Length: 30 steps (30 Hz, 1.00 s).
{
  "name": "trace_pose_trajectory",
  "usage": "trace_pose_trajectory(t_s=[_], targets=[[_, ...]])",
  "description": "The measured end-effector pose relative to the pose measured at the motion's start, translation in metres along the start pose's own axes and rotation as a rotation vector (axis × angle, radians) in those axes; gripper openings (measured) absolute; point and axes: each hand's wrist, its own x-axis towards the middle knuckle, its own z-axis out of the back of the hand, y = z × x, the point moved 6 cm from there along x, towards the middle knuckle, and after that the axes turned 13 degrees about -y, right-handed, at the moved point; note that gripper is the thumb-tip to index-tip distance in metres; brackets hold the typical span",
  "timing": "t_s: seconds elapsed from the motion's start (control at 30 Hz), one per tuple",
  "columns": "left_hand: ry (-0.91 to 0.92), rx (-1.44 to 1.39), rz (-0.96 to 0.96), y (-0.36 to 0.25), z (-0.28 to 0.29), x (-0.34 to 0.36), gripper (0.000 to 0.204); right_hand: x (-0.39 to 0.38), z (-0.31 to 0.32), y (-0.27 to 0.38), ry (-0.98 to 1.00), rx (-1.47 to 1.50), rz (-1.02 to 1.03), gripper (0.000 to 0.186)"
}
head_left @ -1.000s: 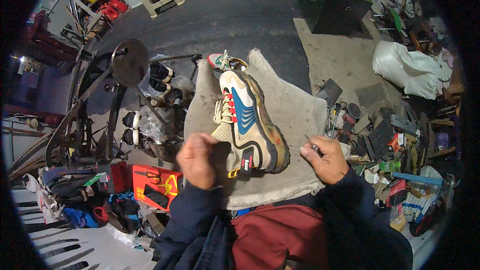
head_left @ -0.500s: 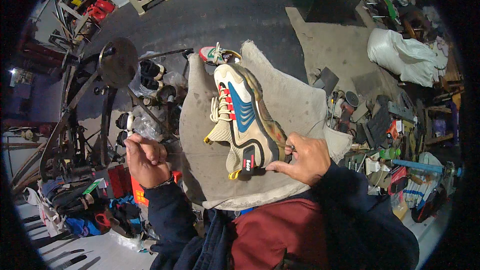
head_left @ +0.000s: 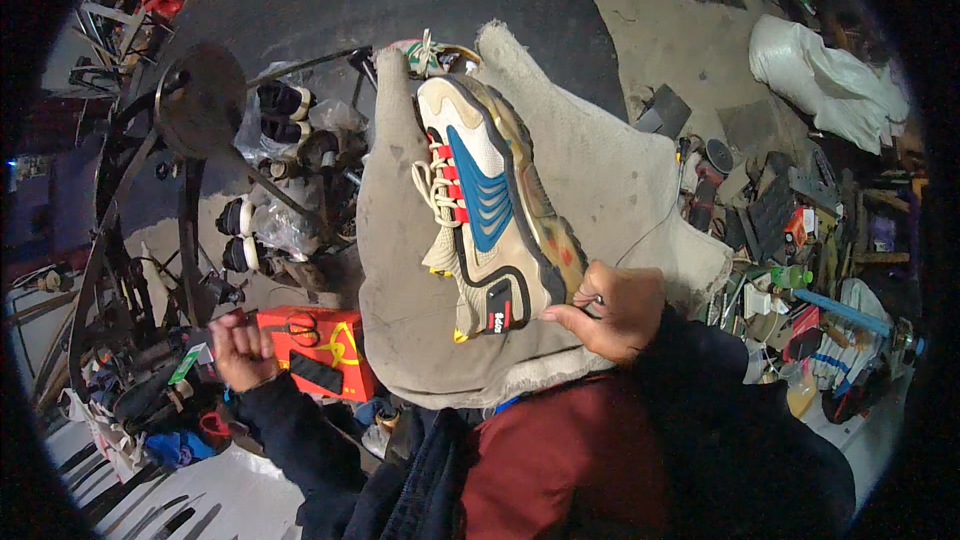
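A beige and white sneaker (head_left: 484, 210) with a blue side panel, red lace loops and cream laces lies on its side across a grey cloth (head_left: 610, 170) over my lap. My right hand (head_left: 620, 315) grips its heel by the sole, thumb against the upper. A small dark metal end (head_left: 597, 301) pokes out between those fingers; the rest of that piece is hidden. Off to the left, my left hand (head_left: 245, 352) is closed, slightly blurred, above an orange box. A faint thread (head_left: 405, 320) runs across the cloth from the shoe toward it.
The orange shoebox (head_left: 325, 345) carries a black flat piece. A metal stand with a round plate (head_left: 203, 100) rises at the left, beside several dark shoes (head_left: 285, 110). Another sneaker (head_left: 428, 55) lies past the cloth. Tools and scraps (head_left: 750, 200) and a white sack (head_left: 825, 85) fill the right.
My left hand has moved outward to the left and down, away from the shoe. My right hand still grips the heel. The whole view has shifted slightly.
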Motion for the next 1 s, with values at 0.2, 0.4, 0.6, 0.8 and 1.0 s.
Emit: trace_pose_trajectory(t_s=[0.2, 0.4, 0.6, 0.8, 1.0], targets=[[-0.049, -0.031, 0.258, 0.063, 0.02, -0.007, 0.031, 0.001, 0.003, 0.003, -0.059, -0.046, -0.021, 0.046], [-0.205, 0.752, 0.011, 0.004, 0.033, -0.022, 0.036, 0.0, 0.011, 0.013, -0.128, -0.024, 0.028, 0.047], [0.38, 1.245, -1.131, -0.012, -0.136, -0.143, 0.041, 0.004, 0.02, 0.012, -0.082, 0.009, -0.021, 0.044], [1.034, 0.913, -0.976, 0.024, -0.248, -0.214, 0.051, -0.006, 0.028, -0.013, -0.094, 0.226, -0.144, 0.028], [1.084, 0.924, -0.806, 0.038, -0.263, -0.21, 0.042, 0.0, 0.106, -0.098, -0.491, 0.216, -0.492, 0.023]])
